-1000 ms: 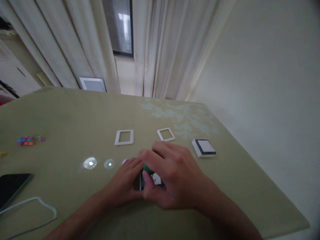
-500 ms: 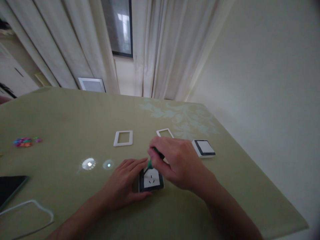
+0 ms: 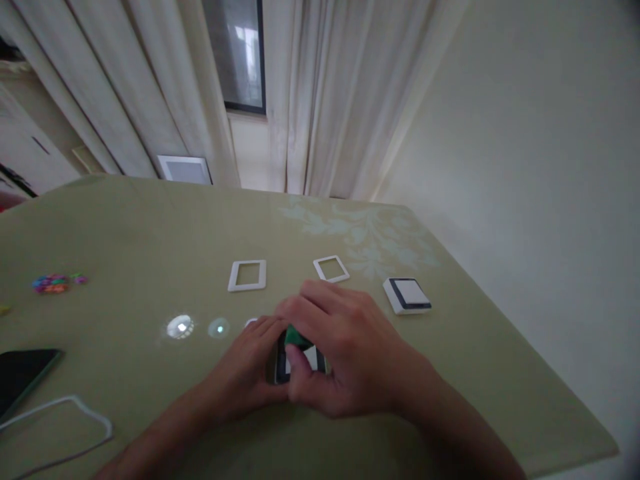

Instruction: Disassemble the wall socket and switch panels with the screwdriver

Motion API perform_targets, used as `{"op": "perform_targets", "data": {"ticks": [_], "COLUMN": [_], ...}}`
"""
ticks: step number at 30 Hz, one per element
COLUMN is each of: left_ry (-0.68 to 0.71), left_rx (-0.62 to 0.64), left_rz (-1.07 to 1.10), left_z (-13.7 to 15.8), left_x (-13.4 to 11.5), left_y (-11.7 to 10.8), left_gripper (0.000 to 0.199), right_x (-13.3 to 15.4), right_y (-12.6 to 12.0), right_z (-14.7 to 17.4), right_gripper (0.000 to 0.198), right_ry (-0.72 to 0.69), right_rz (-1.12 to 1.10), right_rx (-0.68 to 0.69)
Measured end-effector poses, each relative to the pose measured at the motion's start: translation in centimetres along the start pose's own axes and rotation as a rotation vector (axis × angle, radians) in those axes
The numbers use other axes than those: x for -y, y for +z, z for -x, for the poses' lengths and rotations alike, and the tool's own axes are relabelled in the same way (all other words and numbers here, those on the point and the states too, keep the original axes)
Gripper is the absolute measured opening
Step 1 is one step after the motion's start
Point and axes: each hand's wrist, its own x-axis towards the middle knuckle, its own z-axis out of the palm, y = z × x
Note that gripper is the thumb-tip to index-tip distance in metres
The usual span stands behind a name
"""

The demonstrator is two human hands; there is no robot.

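Over the near part of the bench, the left hand bears on a square unit, its fingers at the left side and its thumb along the near edge, so its grip is closed about that side and pins the piece flat. The right hand comes across the top of the unit with its grip clenched on a green handle, pinched between thumb and bent fingers; the tip below the handle is hidden. The square unit lies on the bench between and beneath the two hands, only part of its white face and dark border showing. Just beyond the right hand sits a thin tilted white frame, with a broader white frame to its left, both flat on the bench. To the right rests a second unit, white-faced with a dark border and white sides. Well to the left lie a small heap of coloured bits, a dark flat device cut off by the picture edge, and a looped white cable. Pale curtains hang behind the far edge of the bench
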Motion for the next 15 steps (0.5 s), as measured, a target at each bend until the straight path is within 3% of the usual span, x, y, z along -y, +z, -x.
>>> {"op": "perform_targets", "data": {"ticks": [4, 6, 8, 10, 13, 15], "left_ry": [0.021, 0.019, 0.020, 0.007, -0.022, -0.024], "left_rx": [0.006, 0.009, 0.011, 0.009, 0.000, -0.015], "left_rz": [0.046, 0.066, 0.116, 0.150, 0.140, 0.125], "left_z": [0.03, -0.03, -0.12, -0.17, -0.07, 0.02], "left_x": [0.08, 0.11, 0.03, -0.09, -0.09, 0.07], "left_y": [-0.16, -0.16, -0.11, -0.06, -0.01, 0.06], "left_gripper": [0.069, 0.076, 0.074, 0.067, 0.064, 0.069], "right_x": [-0.40, -0.40, -0.17, 0.03, -0.16, -0.43], "right_y": [-0.10, -0.28, -0.47, -0.57, -0.54, -0.51], "right_z": [0.00, 0.01, 0.06, 0.12, 0.14, 0.10], "right_gripper": [0.029, 0.024, 0.014, 0.021, 0.017, 0.026], "right_ry": [0.257, 0.218, 0.081, 0.015, 0.162, 0.259], "right_rz": [0.129, 0.043, -0.095, -0.140, -0.020, 0.027], "right_rx": [-0.052, -0.026, 0.029, 0.053, 0.017, -0.002]}}
